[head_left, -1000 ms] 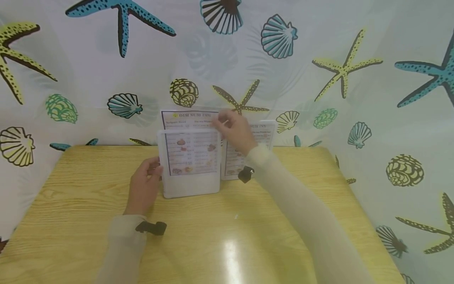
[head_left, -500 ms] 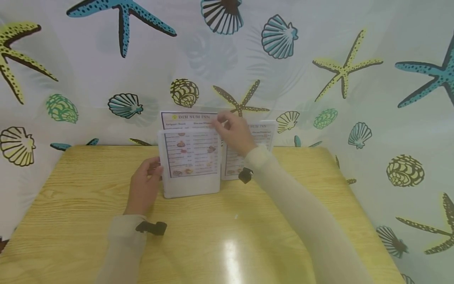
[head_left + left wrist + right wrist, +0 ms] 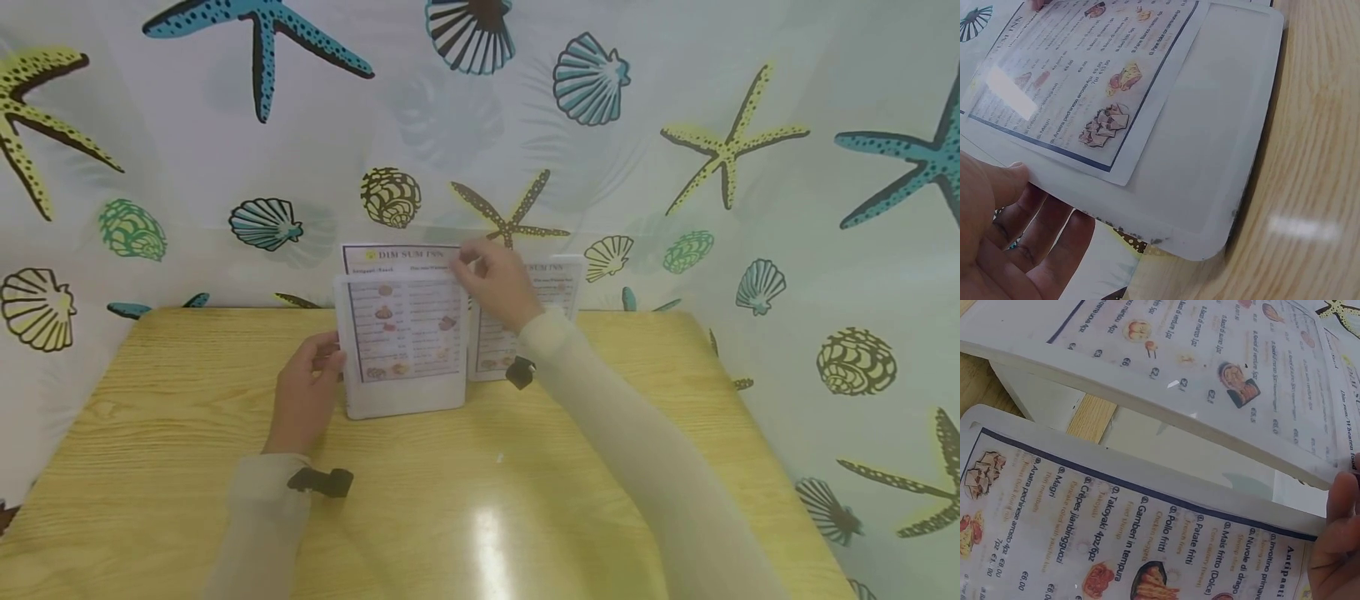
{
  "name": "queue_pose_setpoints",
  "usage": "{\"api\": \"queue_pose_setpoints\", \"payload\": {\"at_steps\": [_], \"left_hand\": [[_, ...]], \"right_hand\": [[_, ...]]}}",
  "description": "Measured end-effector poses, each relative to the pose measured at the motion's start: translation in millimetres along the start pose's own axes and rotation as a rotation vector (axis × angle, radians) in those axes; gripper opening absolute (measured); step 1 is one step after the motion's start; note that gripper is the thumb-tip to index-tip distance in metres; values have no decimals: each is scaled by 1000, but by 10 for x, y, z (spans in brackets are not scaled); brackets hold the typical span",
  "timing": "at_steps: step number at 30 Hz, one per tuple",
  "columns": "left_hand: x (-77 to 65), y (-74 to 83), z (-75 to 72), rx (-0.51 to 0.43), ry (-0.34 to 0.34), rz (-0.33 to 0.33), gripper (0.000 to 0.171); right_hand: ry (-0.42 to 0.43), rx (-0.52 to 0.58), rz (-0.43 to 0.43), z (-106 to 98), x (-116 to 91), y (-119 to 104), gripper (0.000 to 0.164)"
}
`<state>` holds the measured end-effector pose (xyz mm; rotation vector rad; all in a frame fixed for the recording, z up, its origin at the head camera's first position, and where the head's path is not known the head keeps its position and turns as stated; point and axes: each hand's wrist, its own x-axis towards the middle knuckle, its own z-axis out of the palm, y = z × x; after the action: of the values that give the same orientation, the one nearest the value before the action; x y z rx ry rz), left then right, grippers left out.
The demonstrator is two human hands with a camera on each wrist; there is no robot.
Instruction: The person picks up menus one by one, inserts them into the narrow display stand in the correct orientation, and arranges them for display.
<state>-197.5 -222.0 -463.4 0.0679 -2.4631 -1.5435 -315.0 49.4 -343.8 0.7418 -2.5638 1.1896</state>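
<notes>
A white-edged clear menu holder (image 3: 405, 398) stands upright on the table. In it sits a printed "Dim Sum Inn" menu sheet (image 3: 401, 257), its heading sticking out above the holder's top edge. The sheet's lower edge lies well above the holder's bottom, leaving a blank band (image 3: 1210, 112) in the left wrist view. My left hand (image 3: 303, 390) grips the holder's left side, thumb in front and fingers behind. At the sheet's top right corner, my right hand (image 3: 497, 279) pinches it between thumb and fingers.
Just behind and right of it stands a second menu holder (image 3: 495, 354) with a like menu, partly hidden by my right hand. The wooden table (image 3: 420, 508) ends at a curtain (image 3: 337, 150) printed with starfish and shells.
My right hand has eased the menu sheet a little lower into the holder, so less of it sticks out on top. My left hand and the holder have stayed in place.
</notes>
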Motion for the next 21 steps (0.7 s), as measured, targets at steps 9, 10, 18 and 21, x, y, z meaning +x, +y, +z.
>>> {"api": "queue_pose_setpoints", "payload": {"at_steps": [9,10,18,21], "left_hand": [[5,-36,-1,-12,-3,1,45],[5,-38,-1,-12,-3,2,46],[-2,-26,-2,-6,3,18,45],[-7,-17,-4,-5,3,18,46]], "right_hand": [[8,62,-7,-5,18,-28,17],[7,62,-11,-8,19,-35,17],[-9,-38,-58,-6,1,-26,15],[-12,-112,-107,-4,-17,-16,16]]}}
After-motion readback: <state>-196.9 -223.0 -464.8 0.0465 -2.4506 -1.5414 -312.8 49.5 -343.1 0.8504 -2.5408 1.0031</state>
